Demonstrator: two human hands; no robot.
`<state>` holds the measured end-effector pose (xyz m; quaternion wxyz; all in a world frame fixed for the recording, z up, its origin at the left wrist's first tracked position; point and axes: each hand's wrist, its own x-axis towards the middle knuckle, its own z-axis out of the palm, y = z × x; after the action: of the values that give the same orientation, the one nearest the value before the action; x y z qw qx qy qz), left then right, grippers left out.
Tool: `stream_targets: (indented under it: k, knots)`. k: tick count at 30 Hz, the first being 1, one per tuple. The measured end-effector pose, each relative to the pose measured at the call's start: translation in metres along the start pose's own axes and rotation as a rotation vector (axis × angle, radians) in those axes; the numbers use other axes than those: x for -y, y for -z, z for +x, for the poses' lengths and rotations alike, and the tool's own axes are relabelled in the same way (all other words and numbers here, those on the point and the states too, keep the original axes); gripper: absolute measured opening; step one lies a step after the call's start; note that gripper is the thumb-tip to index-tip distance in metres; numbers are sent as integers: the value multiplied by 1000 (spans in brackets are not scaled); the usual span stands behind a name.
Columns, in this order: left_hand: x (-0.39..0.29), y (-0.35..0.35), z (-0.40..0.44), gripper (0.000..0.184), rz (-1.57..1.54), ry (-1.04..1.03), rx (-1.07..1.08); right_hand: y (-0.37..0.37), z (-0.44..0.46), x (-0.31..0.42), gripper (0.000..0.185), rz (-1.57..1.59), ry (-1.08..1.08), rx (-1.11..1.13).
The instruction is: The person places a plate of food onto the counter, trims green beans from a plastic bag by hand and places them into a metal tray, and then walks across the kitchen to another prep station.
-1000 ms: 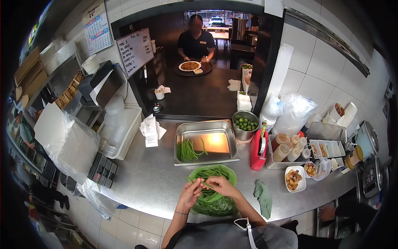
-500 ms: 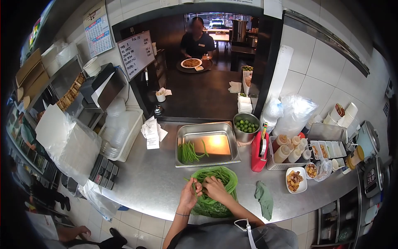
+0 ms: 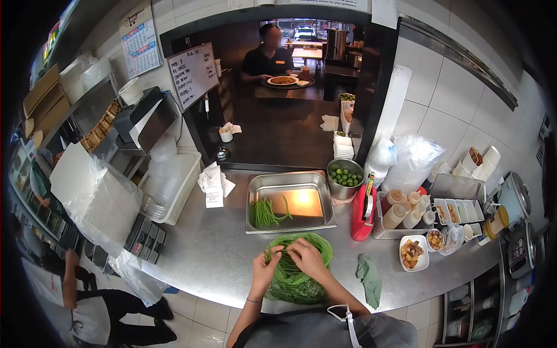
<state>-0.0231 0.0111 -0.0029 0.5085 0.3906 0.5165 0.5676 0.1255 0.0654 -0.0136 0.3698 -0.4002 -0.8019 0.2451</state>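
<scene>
A green plastic bag [image 3: 301, 290] full of green beans [image 3: 288, 268] lies open at the counter's front edge. Over its left side my left hand [image 3: 266, 268] is closed, with green beans between thumb and fingers. My right hand [image 3: 307, 258] is above the bag's middle, its thumb and fingertips pinched close to the left fingertips; what they grip is too small to make out. Just behind the bag stands a rectangular steel pan [image 3: 307, 223], where a small bunch of cut green beans [image 3: 270, 213] rests on the left side.
Right of the pan are a steel pot of green limes [image 3: 344, 174], a red container [image 3: 363, 214], a basket of sauce bottles [image 3: 400, 229] and a green cloth [image 3: 369, 279]. Receipts [image 3: 213, 185] lie left. Beyond the pass, a person [image 3: 267, 61] holds a tray; another person [image 3: 75, 307] is at lower left.
My right hand has lifted slightly and its fingers have drawn into a pinch near the left. The tray has moved back and right with its carrier. The lower-left person has come further into view.
</scene>
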Motion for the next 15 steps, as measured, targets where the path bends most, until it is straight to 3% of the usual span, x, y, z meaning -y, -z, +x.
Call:
stream_targets:
  k: [2, 4, 9, 13, 15]
  knots:
    - [19, 0, 4, 14, 75, -102, -6, 9, 4, 12, 9, 138, 31, -65]
    - [29, 0, 7, 16, 431, -323, -4, 16, 5, 24, 9, 186, 70, -88]
    - [-3, -9, -2, 15, 509, -380, -69, 28, 6, 32, 10, 267, 120, -125]
    - [-5, -9, -3, 13, 626, -413, -105, 38, 5, 22, 9, 46, 121, -105]
    - [3, -8, -1, 13, 653, -444, -104, 46, 4, 20, 7, -200, 97, 22]
